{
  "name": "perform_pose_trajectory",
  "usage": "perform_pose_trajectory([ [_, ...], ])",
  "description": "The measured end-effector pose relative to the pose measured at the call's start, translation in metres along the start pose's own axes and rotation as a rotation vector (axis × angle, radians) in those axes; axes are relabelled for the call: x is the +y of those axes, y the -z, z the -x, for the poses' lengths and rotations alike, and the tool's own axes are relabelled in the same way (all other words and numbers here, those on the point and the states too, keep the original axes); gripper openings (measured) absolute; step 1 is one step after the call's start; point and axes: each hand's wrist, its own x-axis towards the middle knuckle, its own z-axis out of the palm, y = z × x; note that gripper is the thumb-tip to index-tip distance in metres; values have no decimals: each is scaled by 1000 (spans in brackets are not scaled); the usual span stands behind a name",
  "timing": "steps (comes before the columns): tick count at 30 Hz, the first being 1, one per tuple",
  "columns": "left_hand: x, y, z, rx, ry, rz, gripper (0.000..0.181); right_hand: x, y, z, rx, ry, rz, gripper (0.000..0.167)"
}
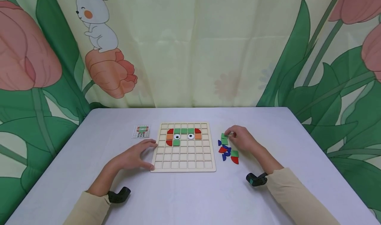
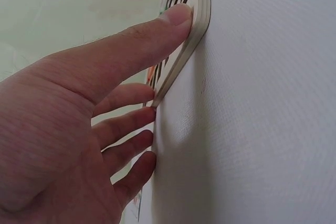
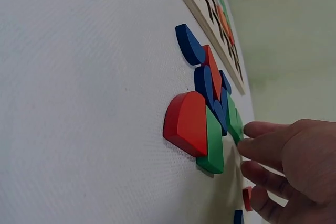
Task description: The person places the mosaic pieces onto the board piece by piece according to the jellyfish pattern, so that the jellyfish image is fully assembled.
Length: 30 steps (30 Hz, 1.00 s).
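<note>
A wooden grid board (image 1: 184, 157) lies mid-table with red, green, orange and eye-printed pieces in its upper rows. My left hand (image 1: 135, 155) spans its left side, fingers spread; in the left wrist view the thumb (image 2: 176, 17) rests on the board's corner and fingertips meet its edge. To the board's right, my right hand (image 1: 241, 138) reaches with its fingertips at the green square blocks (image 1: 224, 141). In the right wrist view those fingertips (image 3: 247, 145) are beside the green pieces (image 3: 233, 119); whether they grip one is hard to see.
Blue pieces (image 1: 224, 157), a red piece (image 1: 222, 150) and a red quarter-round block (image 1: 235, 160) against a green square (image 1: 234, 153) lie right of the board. A small pattern card (image 1: 141, 131) lies at its upper left. A printed curtain (image 1: 190, 53) hangs behind the table.
</note>
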Motion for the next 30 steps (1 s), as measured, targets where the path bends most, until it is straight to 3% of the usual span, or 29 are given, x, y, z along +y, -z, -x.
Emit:
perform_pose_trajectory([
  [22,0,-3,2,-2,27,0,84,-3,-4,-4,-9,-13,-15,20],
  [30,1,-1,-2,8,-2,-25,86,-12,-1,-1,39,2,-115,19],
])
